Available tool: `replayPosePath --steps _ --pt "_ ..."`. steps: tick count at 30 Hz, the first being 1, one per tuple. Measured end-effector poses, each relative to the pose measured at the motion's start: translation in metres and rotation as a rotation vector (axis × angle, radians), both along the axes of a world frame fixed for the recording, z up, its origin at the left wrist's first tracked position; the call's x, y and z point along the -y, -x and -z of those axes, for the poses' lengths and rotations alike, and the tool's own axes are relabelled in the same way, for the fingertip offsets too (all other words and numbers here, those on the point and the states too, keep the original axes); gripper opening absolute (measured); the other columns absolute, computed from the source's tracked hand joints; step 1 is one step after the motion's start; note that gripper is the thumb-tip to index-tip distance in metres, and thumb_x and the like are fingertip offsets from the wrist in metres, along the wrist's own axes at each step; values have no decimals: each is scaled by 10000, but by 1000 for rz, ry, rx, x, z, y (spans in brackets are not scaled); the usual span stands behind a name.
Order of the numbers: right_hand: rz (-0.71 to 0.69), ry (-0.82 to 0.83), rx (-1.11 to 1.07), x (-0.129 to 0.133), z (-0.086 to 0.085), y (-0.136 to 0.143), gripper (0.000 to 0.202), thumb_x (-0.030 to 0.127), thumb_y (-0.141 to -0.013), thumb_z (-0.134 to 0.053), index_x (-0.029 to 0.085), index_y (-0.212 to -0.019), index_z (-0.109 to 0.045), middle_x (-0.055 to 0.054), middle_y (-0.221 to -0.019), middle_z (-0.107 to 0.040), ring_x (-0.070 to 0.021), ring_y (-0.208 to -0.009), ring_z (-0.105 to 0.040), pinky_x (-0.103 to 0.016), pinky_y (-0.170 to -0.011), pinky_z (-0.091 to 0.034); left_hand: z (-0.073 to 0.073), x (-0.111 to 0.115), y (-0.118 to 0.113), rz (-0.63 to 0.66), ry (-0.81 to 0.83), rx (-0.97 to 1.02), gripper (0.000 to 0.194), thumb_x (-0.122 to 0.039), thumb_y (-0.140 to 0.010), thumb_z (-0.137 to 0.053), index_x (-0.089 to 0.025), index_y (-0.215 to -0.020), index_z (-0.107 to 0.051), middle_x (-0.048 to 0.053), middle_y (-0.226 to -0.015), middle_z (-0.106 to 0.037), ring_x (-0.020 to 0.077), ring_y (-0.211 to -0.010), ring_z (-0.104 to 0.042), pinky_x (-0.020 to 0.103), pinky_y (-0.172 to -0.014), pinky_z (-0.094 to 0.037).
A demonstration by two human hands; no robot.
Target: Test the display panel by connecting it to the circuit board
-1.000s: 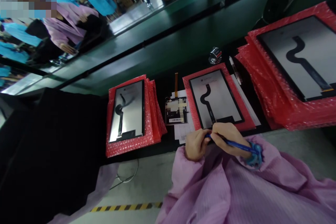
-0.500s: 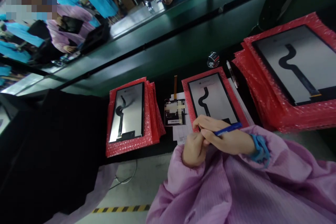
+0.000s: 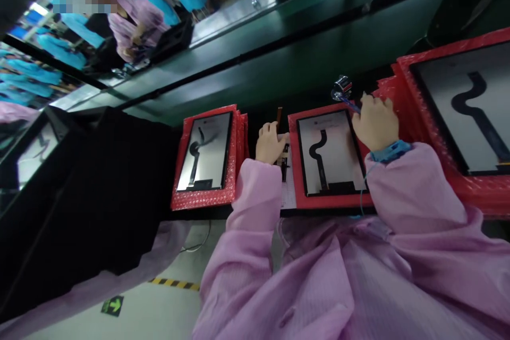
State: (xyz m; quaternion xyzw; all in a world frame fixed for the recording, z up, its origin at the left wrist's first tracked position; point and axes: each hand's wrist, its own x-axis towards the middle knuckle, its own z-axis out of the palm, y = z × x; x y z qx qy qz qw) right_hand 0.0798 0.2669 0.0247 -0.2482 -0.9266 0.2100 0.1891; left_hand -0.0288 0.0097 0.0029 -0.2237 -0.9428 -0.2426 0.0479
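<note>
My left hand lies over the small circuit board, thumb apart from the fingers; it hides most of the board. An orange-brown flex cable sticks out beyond the hand. My right hand, a blue band at its wrist, is at the upper right of the middle display panel. It is closed round a blue pen, whose far end reaches toward a shiny metal object; the fingertips are partly hidden. The panel lies on red bubble wrap with a black curved flex cable on its back.
Another panel on stacked red bubble wrap lies at left, a larger one at right. White paper is under the board. A black box-like shape fills the left side. Beyond the green bench people in blue and pink work.
My hands, together before my chest earlier, have parted. The left has reached forward onto the circuit board; the right has carried the blue pen forward beside the metal object. The view has shifted left.
</note>
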Motion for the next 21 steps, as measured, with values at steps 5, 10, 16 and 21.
replayPosePath --steps 5,10,16,21 --pt "-262 -155 -27 27 5 -6 403 316 -951 -513 67 -1267 -549 -258 -1234 -588 -413 -1235 -494 -600 -994 -450 16 1 5 -46 -76 -18 501 -49 -821 -598 -152 -1307 -539 149 -1191 -645 306 -1193 -568 508 -1060 -471" --pt "-650 -165 205 53 5 -17 737 466 -909 -639 12 -1458 -453 -286 -1449 -492 -443 -1370 -448 -574 -1131 -414 22 8 13 -63 -390 65 577 -42 -811 -602 -197 -1338 -427 37 -958 -645 181 -946 -646 370 -944 -531" --pt "-672 -204 327 62 4 -32 798 387 -935 -643 -20 -1548 -337 -321 -1578 -349 -444 -1502 -330 -563 -1216 -349 27 12 24 -15 -802 127 542 -518 -903 -700 -245 -1322 -490 3 -864 -668 151 -821 -672 294 -804 -544" --pt "-664 -151 284 65 0 -31 736 314 -922 -659 14 -1532 -378 -277 -1521 -453 -406 -1456 -413 -567 -1229 -340 18 8 20 54 -864 141 459 -645 -810 -749 -234 -1006 -693 11 -889 -706 146 -828 -684 287 -796 -557"
